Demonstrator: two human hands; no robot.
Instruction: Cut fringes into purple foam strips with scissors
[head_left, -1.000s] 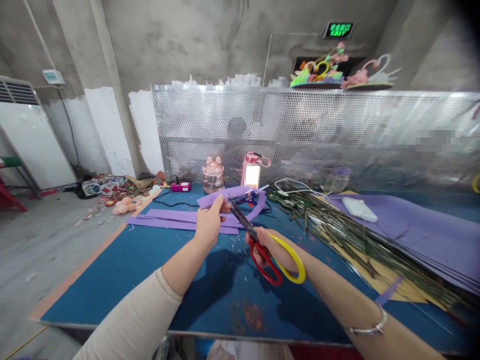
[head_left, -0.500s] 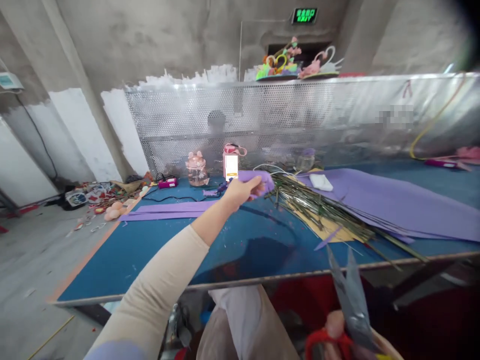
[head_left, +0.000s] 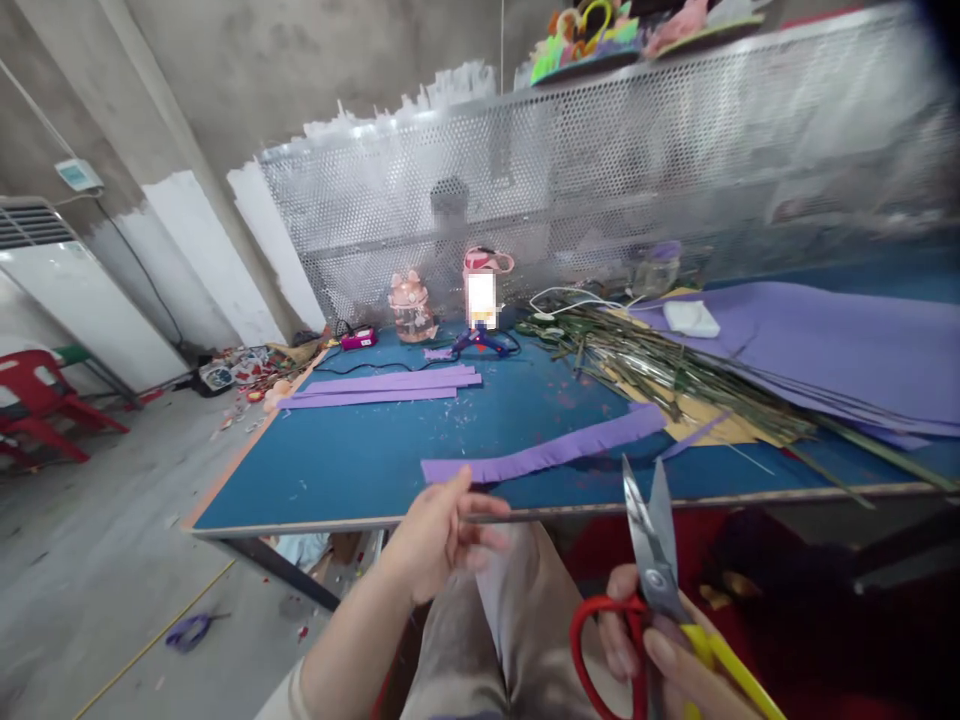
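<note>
My left hand is at the table's front edge, open, its fingers spread and nothing in them. Its thumb tip overlaps the lower edge of a purple strip in the view; whether it touches, I cannot tell. This strip has small cuts along one edge and lies slanting across the blue table. Low at the right, my right hand grips scissors with a red loop handle, blades pointing up and parted. Yellow handles also show in that hand; what they belong to is unclear.
Several purple strips lie at the table's left. Behind are a glue gun, a pink jar and a bright phone screen. Green stems and a large purple sheet cover the right. A perforated metal panel stands behind.
My left hand has let go of the purple strip, which now lies on the table, and has drawn back toward me. The scissors stay in my right hand. The view has shifted.
</note>
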